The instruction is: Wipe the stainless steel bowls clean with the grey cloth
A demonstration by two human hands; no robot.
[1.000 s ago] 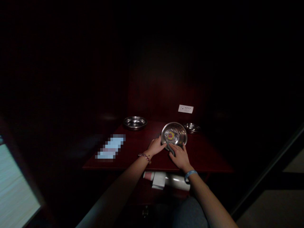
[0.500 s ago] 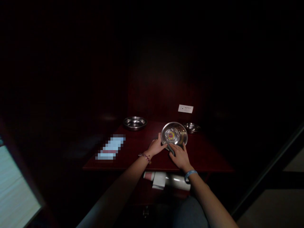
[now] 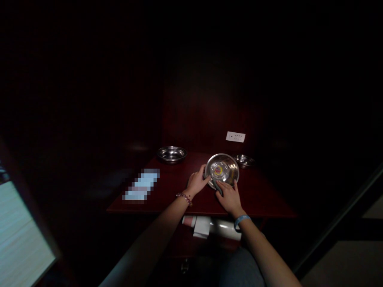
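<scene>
A shiny metal bowl with a round yellow and red label inside is tilted toward me above the dark red table. Closed on the bowl's left rim is my left hand, a beaded bracelet at its wrist. My right hand, with a blue band at the wrist, presses a dark grey-green cloth against the bowl's near rim. The cloth is mostly covered by the fingers, and its exact shape cannot be made out.
A wide metal bowl stands at the back left, a smaller metal bowl at the back right. Left lies a pixelated light-blue patch. A white socket plate is on the back wall. Paper cups lie on the shelf below.
The whole view has shifted slightly, so everything appears a little farther right. Both hands keep their hold, and the right fingers and cloth have barely moved along the bowl's rim.
</scene>
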